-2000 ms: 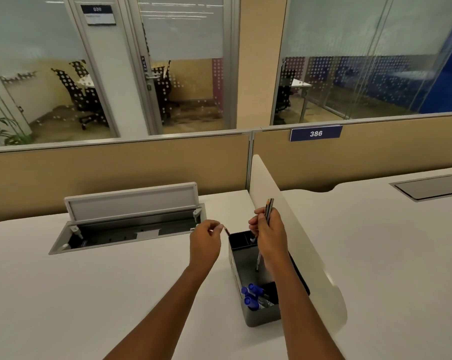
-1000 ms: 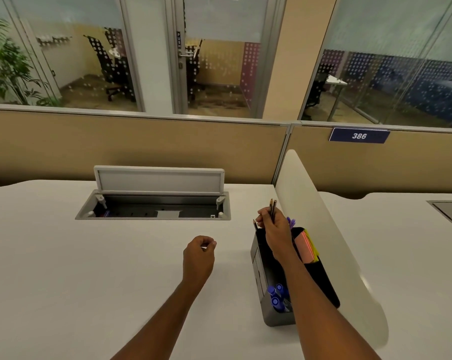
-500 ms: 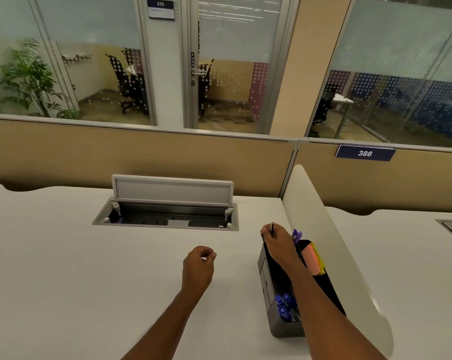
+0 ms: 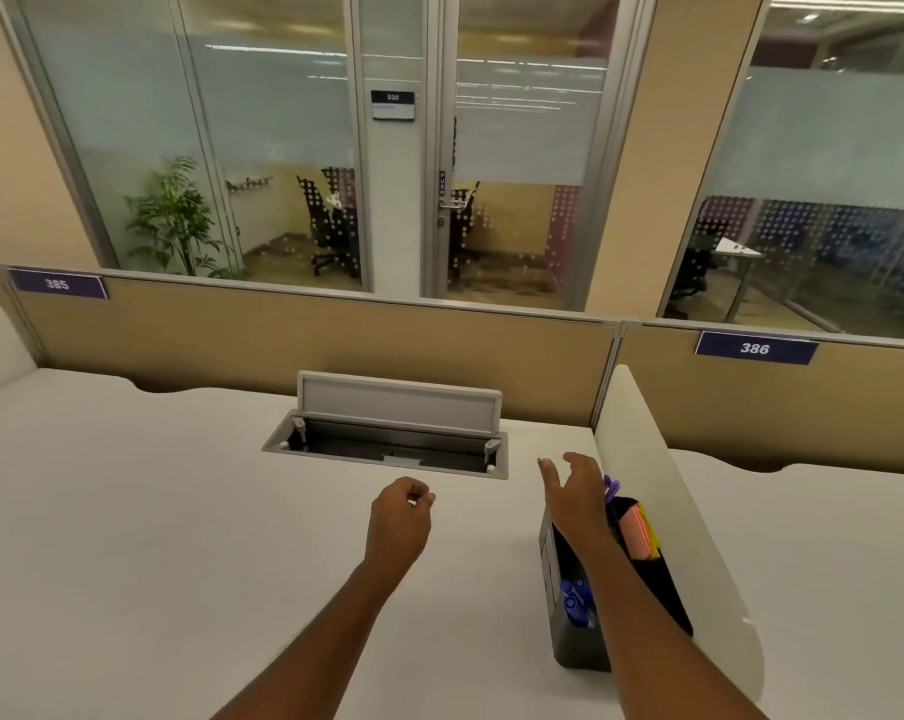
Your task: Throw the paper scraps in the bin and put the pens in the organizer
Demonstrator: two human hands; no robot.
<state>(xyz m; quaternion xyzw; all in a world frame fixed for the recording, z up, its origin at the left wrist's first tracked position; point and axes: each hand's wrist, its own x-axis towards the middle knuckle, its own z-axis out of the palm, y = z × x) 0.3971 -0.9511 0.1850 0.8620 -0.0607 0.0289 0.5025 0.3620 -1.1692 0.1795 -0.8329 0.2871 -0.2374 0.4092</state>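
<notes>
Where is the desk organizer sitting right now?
In the head view, the desk organizer stands on the white desk at lower right, against the white divider panel, under the open right hand.

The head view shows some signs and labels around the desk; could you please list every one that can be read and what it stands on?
"385": blue plate on the left partition panel.
"386": blue plate on the right partition panel.
"030": dark sign on the post between the glass panes; the smaller line under it is too blurred to read.
"PUSH": vertical label on the glass door, above its handle.
</notes>
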